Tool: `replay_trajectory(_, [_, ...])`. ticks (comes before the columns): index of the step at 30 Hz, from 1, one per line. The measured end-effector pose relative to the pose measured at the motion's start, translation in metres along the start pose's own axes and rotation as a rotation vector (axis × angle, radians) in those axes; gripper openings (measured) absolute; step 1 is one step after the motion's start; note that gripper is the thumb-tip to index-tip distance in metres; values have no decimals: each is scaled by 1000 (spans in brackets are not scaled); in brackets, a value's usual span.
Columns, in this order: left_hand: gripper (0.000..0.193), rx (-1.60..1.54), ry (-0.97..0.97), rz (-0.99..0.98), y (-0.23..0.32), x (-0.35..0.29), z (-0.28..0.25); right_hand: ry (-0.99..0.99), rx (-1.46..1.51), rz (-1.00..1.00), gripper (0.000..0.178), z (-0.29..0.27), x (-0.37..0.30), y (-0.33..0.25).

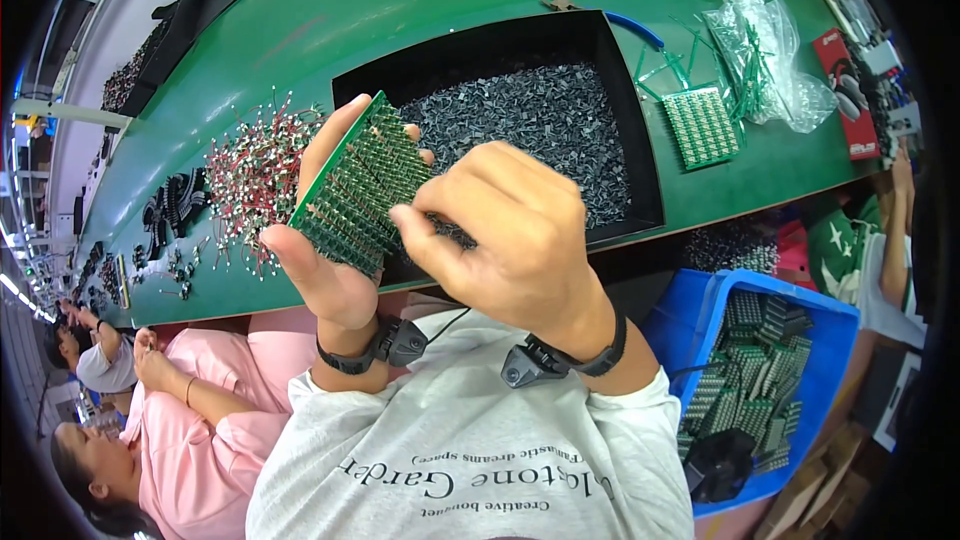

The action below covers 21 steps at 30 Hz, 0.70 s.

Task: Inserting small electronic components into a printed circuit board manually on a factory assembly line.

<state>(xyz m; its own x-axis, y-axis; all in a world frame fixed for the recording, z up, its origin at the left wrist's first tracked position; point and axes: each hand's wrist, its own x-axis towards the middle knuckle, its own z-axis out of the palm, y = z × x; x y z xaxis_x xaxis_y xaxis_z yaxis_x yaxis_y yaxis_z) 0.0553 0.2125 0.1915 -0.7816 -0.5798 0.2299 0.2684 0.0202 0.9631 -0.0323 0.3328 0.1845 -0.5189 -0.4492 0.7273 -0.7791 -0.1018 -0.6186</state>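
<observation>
A green circuit board panel (362,190) is held up on a slant in my left hand (330,278), thumb at its near edge and fingers round behind it. Rows of small components cover its face. My right hand (510,240) is closed in a pinch at the panel's right side, fingertips against or very close to the rows. Whatever lies between those fingertips is hidden or too small to name. Behind both hands sits a black tray (648,155) filled with small dark parts (530,120).
Left of the panel lies a heap of red-wired components (250,175). At right are another board panel (698,128), pliers (560,2), a clear plastic bag (780,50) and a red box (848,90). A blue bin (835,325) holds stacked panels. A person in pink (215,380) sits at left.
</observation>
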Motion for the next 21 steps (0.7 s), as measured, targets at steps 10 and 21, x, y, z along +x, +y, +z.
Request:
replay_trajectory(10, [110,-81,22,85,-13,-3,-2,130,157,-63,21,26,6,-11])
replay_trajectory(21, [119,-120,14,-6,-2,0,-2,130,-4,-11,17,7,3,-1])
